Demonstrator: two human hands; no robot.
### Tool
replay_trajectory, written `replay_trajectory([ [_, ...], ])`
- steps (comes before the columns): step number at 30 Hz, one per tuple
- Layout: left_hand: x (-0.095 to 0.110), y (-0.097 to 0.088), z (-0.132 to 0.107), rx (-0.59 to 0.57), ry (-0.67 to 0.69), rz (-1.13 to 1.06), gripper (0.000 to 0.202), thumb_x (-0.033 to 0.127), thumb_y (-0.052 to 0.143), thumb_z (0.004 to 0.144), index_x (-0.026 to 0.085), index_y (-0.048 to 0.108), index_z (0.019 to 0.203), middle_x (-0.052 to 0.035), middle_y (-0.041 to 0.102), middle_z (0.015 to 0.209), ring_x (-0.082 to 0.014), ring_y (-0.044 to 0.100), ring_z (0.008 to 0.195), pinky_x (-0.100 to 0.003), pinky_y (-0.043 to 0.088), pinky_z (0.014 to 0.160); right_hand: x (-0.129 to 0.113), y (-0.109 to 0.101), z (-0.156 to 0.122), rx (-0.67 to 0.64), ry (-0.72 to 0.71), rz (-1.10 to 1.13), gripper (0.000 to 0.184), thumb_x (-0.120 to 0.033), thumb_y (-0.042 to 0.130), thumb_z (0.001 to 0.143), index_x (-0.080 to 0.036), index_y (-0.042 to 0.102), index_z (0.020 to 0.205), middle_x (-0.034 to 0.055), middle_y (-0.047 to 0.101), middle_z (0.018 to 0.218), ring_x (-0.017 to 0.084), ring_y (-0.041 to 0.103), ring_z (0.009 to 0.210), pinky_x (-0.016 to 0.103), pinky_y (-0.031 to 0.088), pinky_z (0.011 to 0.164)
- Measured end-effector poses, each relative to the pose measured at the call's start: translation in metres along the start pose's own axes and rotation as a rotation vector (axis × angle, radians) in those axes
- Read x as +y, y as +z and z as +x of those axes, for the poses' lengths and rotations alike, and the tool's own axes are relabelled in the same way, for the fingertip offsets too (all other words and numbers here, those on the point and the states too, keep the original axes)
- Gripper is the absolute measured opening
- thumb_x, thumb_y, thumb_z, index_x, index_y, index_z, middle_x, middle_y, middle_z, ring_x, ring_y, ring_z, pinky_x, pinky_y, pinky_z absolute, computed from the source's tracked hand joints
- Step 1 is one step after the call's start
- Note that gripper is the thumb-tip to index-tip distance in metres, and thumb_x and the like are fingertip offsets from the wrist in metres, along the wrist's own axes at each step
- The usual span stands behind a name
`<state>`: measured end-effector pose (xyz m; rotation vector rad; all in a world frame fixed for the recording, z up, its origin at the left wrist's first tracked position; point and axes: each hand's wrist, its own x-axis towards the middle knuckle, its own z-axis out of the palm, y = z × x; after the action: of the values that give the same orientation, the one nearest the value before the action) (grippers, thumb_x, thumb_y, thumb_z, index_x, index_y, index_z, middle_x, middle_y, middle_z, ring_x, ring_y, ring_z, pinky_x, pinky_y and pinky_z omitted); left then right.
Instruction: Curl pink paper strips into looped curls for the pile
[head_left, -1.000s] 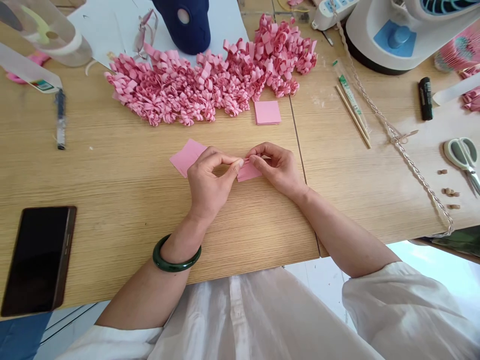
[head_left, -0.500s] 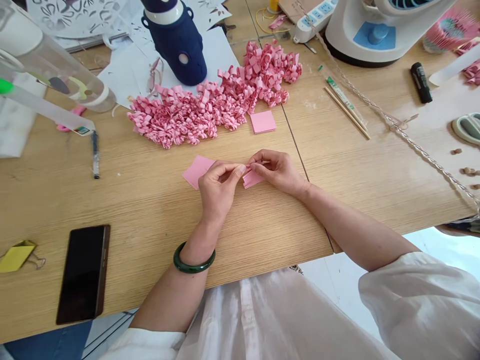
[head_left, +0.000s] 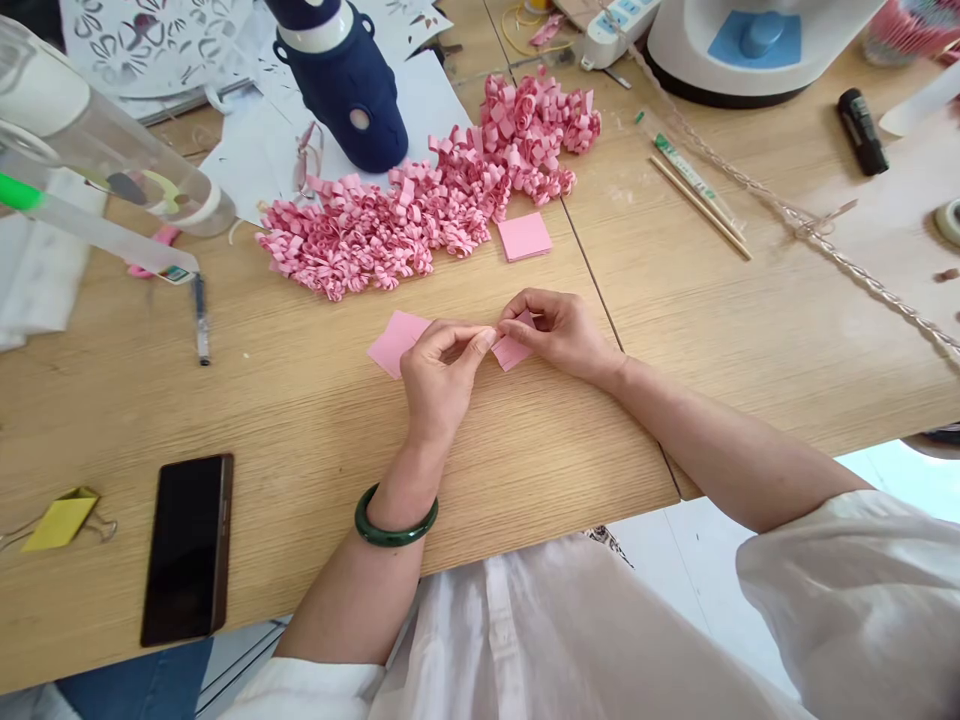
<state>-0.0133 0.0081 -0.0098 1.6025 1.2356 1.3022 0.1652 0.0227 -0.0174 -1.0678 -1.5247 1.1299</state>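
Note:
My left hand (head_left: pixel 442 375) and my right hand (head_left: pixel 559 335) meet fingertip to fingertip over the wooden table. Between them is a small pink paper piece (head_left: pixel 513 352) with cuts along its edge. My right thumb and fingers pinch its upper part. At its left edge, my left thumb and forefinger are pinched together; how much paper they hold is hidden. Another pink paper square (head_left: pixel 396 342) lies flat, partly under my left hand. Beyond my hands sits a stack of pink paper squares (head_left: pixel 525 237), beside a long heap of curled pink paper flowers (head_left: pixel 382 232).
A dark blue bottle (head_left: pixel 352 100) stands behind the heap. To the left lie a phone (head_left: pixel 186 550), a yellow binder clip (head_left: pixel 64 520), a pen (head_left: pixel 201 320) and a clear bottle (head_left: pixel 142 150). Wooden sticks (head_left: pixel 701 208), a braided cord (head_left: pixel 855 255) and a black marker (head_left: pixel 862 132) are rightward.
The pink paper piece has turned slightly between my fingers, and its strips at the left look less spread. My hands stay nearly in place; the view has shifted a little.

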Motion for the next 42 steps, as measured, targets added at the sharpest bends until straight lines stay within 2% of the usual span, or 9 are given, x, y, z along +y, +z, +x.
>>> replay_trajectory([
  [11,0.0028,-0.0028,0.001,0.008,0.073,0.109,0.013,0.015,0.08,0.081,0.023,0.074,0.073,0.0029,0.069,0.074,-0.0125,0.064,0.075,-0.027,0.052,0.072,-0.0046,0.0001,-0.0003,-0.032,0.018,0.007,0.014,-0.029,0.067,0.085,-0.016,0.067,0.081,0.0001,0.064,0.074,0.01,0.051,0.066,0.024,0.04,0.059],
  [18,-0.0008,-0.0006,0.0,0.01,0.013,-0.016,0.012,0.014,0.081,0.078,0.023,0.075,0.073,0.0037,0.068,0.074,-0.0112,0.064,0.074,-0.025,0.052,0.07,-0.0047,0.0004,-0.0001,-0.046,-0.001,-0.005,0.013,-0.028,0.066,0.085,-0.016,0.068,0.081,0.0013,0.068,0.078,0.011,0.055,0.068,0.024,0.043,0.059],
  [29,-0.0015,0.0011,-0.0002,-0.012,-0.056,-0.029,0.008,0.021,0.083,0.077,0.022,0.076,0.073,0.0023,0.071,0.074,-0.0122,0.064,0.075,-0.027,0.051,0.072,-0.0062,-0.0007,-0.001,-0.067,0.002,-0.014,0.014,-0.028,0.065,0.087,-0.015,0.069,0.082,0.0018,0.069,0.08,0.012,0.058,0.071,0.025,0.046,0.063],
  [36,-0.0026,0.0013,0.0005,-0.005,-0.095,-0.051,0.011,0.019,0.082,0.076,0.022,0.073,0.07,0.0025,0.07,0.073,-0.0121,0.064,0.075,-0.027,0.052,0.074,-0.0057,-0.0015,-0.0012,-0.091,-0.019,-0.037,0.013,-0.026,0.064,0.088,-0.015,0.069,0.082,0.0012,0.068,0.08,0.011,0.056,0.069,0.024,0.043,0.061],
  [42,-0.0059,0.0028,0.0012,0.012,-0.122,-0.18,0.012,0.015,0.082,0.071,0.022,0.073,0.069,0.0034,0.069,0.073,-0.0109,0.064,0.073,-0.026,0.052,0.073,-0.0058,-0.0007,-0.0015,-0.102,-0.008,-0.026,0.012,-0.026,0.064,0.088,-0.016,0.069,0.084,0.0013,0.068,0.079,0.011,0.055,0.067,0.024,0.042,0.059],
])
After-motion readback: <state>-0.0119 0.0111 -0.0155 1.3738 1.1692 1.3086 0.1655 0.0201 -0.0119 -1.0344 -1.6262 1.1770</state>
